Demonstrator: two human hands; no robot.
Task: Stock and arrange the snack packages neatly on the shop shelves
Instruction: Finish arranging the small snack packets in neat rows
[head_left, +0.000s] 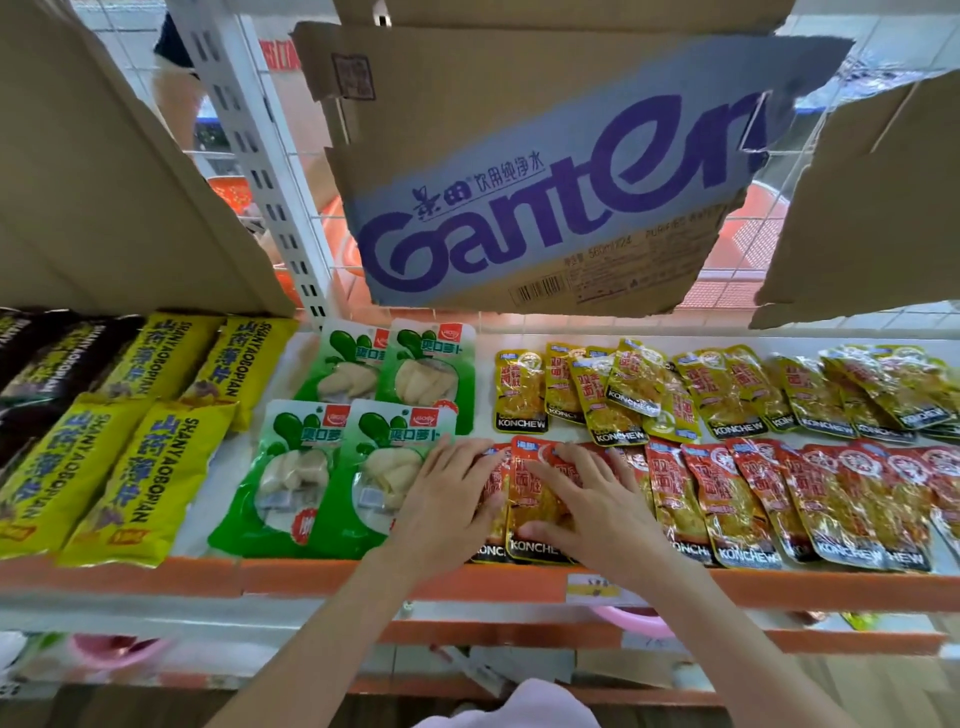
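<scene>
Two bare forearms are seen reaching up from the bottom edge to a white shelf (519, 387) with an orange front lip; both hands are laid flat on the left end of a front row of red snack packets (727, 499) marked KONCHEW, which lie overlapped and run off to the right; the left hand (449, 499) is spread with straight fingers over the outermost packet, its fingertips near the packet's top edge and touching the neighbouring green pouch; the right hand (582, 499) is pressed on the next packet, fingers extended and slightly apart across its upper half, thumb laid along its lower part just above the printed name; nothing is gripped by either hand; just left of the hands, four green pouches (363, 431) are set in two pairs; further left, yellow bags (130, 436) and dark bags (31, 364) are laid in rows; behind the red row, a row of yellow KONCHEW packets (701, 389) is fanned loosely; above, torn cardboard (545, 171) printed Ganten is seen hanging under the upper shelf.
</scene>
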